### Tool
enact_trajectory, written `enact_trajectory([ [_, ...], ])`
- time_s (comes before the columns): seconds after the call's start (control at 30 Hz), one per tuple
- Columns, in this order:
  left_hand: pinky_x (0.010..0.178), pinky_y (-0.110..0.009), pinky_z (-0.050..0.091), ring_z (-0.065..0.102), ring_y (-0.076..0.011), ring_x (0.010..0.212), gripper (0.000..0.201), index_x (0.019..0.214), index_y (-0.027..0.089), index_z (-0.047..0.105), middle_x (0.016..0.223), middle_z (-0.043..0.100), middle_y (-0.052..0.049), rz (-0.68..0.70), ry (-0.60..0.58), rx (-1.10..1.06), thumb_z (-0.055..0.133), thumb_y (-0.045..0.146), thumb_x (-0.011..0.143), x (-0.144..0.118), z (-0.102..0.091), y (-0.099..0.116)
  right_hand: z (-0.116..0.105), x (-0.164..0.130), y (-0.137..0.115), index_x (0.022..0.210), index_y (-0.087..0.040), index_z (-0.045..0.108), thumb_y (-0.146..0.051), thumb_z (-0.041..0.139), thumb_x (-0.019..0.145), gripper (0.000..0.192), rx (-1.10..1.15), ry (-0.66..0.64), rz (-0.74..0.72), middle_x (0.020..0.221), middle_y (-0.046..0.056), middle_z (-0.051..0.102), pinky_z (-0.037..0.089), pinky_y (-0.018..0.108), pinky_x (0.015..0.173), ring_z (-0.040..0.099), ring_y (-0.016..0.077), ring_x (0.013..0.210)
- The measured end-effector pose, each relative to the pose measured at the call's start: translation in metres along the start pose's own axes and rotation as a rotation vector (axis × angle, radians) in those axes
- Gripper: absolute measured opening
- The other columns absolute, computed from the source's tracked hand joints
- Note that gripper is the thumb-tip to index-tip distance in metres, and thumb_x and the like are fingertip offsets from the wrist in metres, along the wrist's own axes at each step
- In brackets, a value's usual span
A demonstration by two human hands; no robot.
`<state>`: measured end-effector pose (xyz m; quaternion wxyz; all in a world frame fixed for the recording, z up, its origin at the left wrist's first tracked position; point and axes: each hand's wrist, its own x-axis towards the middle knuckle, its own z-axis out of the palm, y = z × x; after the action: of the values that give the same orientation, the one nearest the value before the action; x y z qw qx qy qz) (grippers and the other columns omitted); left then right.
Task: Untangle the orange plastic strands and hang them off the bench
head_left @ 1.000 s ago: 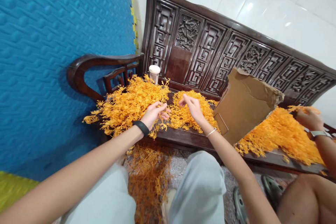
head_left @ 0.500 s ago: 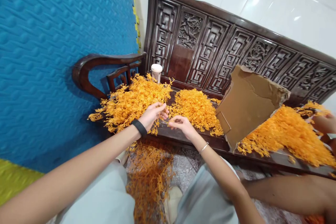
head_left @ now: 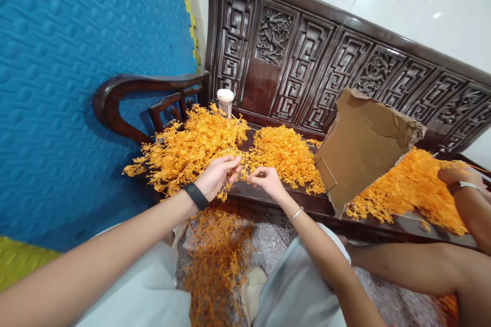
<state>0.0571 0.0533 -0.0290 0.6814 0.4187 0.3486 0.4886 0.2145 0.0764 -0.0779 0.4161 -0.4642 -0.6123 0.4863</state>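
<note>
My left hand [head_left: 218, 176], with a black wristband, is in front of the left heap of orange plastic sprigs [head_left: 195, 138]. Its thumb and fingers are pressed together; whatever they hold is too small to make out. Just to the right, my right hand [head_left: 267, 181] pinches thumb to forefinger over the bench seat, a small gap from the left. A thin orange plastic piece [head_left: 247, 179] seems to show at its fingertips. Behind it lies a second heap of smaller orange plastic pieces [head_left: 286, 153].
A carved dark wooden bench [head_left: 264, 89] carries the heaps, a white-lidded tub [head_left: 225, 103] and an upright cardboard box [head_left: 364, 138]. Right of the box, another person's hand [head_left: 462, 176] reaches over more orange pieces [head_left: 414, 189]. Orange strands [head_left: 215, 260] lie between my legs.
My two hands have drawn slightly apart, the left one shifting left and a little down. The other person's arm has come further into view at right. The whole view has shifted slightly.
</note>
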Motion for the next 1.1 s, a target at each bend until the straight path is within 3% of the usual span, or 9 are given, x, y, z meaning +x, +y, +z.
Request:
enact_trajectory([
  [0.17, 0.037, -0.017, 0.022, 0.032, -0.0023, 0.035, 0.023, 0.056, 0.015, 0.044, 0.047, 0.043, 0.006, 0.096, 0.201, -0.054, 0.061, 0.025, 0.065, 0.002, 0.021, -0.012, 0.004, -0.003, -0.002, 0.058, -0.015, 0.059, -0.026, 0.059, 0.063, 0.012, -0.267, 0.258, -0.194, 0.054, -0.001, 0.057, 0.038, 0.022, 0.052, 0.048, 0.0094, 0.049],
  [0.27, 0.037, -0.017, 0.021, 0.032, -0.0026, 0.036, 0.024, 0.055, 0.015, 0.043, 0.046, 0.042, 0.006, 0.163, 0.263, -0.089, 0.063, 0.027, 0.063, 0.007, 0.029, -0.017, 0.005, -0.002, -0.003, 0.060, -0.015, 0.059, -0.027, 0.055, 0.067, 0.014, -0.350, 0.384, -0.281, 0.057, -0.001, 0.058, 0.037, 0.022, 0.054, 0.048, 0.0094, 0.052],
  [0.53, 0.039, -0.017, 0.019, 0.030, -0.0026, 0.038, 0.026, 0.053, 0.016, 0.041, 0.045, 0.040, 0.007, 0.217, 0.314, -0.088, 0.064, 0.027, 0.059, 0.017, 0.040, -0.018, 0.012, 0.015, 0.004, 0.061, -0.015, 0.057, -0.026, 0.053, 0.067, 0.013, -0.338, 0.501, -0.313, 0.057, -0.002, 0.057, 0.037, 0.021, 0.055, 0.047, 0.0092, 0.051],
  [0.63, 0.038, -0.018, 0.012, 0.022, -0.0014, 0.036, 0.028, 0.053, 0.015, 0.039, 0.045, 0.037, 0.008, 0.089, 0.332, -0.023, 0.061, 0.029, 0.063, -0.003, 0.047, -0.014, -0.016, 0.027, 0.006, 0.057, -0.014, 0.052, -0.027, 0.053, 0.067, 0.016, -0.254, 0.684, -0.285, 0.054, -0.001, 0.054, 0.037, 0.023, 0.056, 0.046, 0.0095, 0.052],
  [0.7, 0.039, -0.018, 0.009, 0.018, -0.0011, 0.036, 0.028, 0.055, 0.015, 0.040, 0.045, 0.036, 0.009, -0.093, 0.227, 0.029, 0.059, 0.033, 0.066, -0.027, 0.053, -0.014, -0.047, 0.034, 0.007, 0.056, -0.015, 0.047, -0.028, 0.050, 0.068, 0.018, -0.222, 0.810, -0.264, 0.054, -0.001, 0.050, 0.037, 0.024, 0.056, 0.045, 0.0097, 0.052],
  [0.8, 0.040, -0.019, 0.011, 0.021, -0.0019, 0.038, 0.029, 0.056, 0.015, 0.040, 0.048, 0.038, 0.008, -0.221, 0.007, 0.102, 0.056, 0.036, 0.069, -0.063, 0.059, -0.017, -0.090, 0.039, 0.009, 0.064, -0.014, 0.048, -0.031, 0.054, 0.065, 0.017, -0.138, 0.900, -0.347, 0.061, -0.001, 0.051, 0.038, 0.022, 0.056, 0.046, 0.0093, 0.057],
  [0.9, 0.041, -0.020, 0.014, 0.023, -0.0030, 0.039, 0.031, 0.055, 0.015, 0.040, 0.048, 0.039, 0.007, -0.288, -0.105, 0.155, 0.053, 0.038, 0.071, -0.080, 0.058, -0.023, -0.111, 0.039, 0.009, 0.071, -0.015, 0.047, -0.030, 0.058, 0.062, 0.021, -0.060, 0.904, -0.441, 0.067, -0.001, 0.050, 0.038, 0.020, 0.056, 0.047, 0.0081, 0.059],
  [1.1, 0.041, -0.021, 0.013, 0.024, -0.0029, 0.037, 0.031, 0.052, 0.016, 0.039, 0.047, 0.041, 0.006, -0.305, -0.038, 0.206, 0.053, 0.038, 0.069, -0.071, 0.054, -0.037, -0.118, 0.051, 0.003, 0.076, -0.015, 0.050, -0.029, 0.062, 0.056, 0.027, 0.060, 0.761, -0.341, 0.066, 0.000, 0.054, 0.038, 0.021, 0.053, 0.050, 0.0095, 0.058],
])
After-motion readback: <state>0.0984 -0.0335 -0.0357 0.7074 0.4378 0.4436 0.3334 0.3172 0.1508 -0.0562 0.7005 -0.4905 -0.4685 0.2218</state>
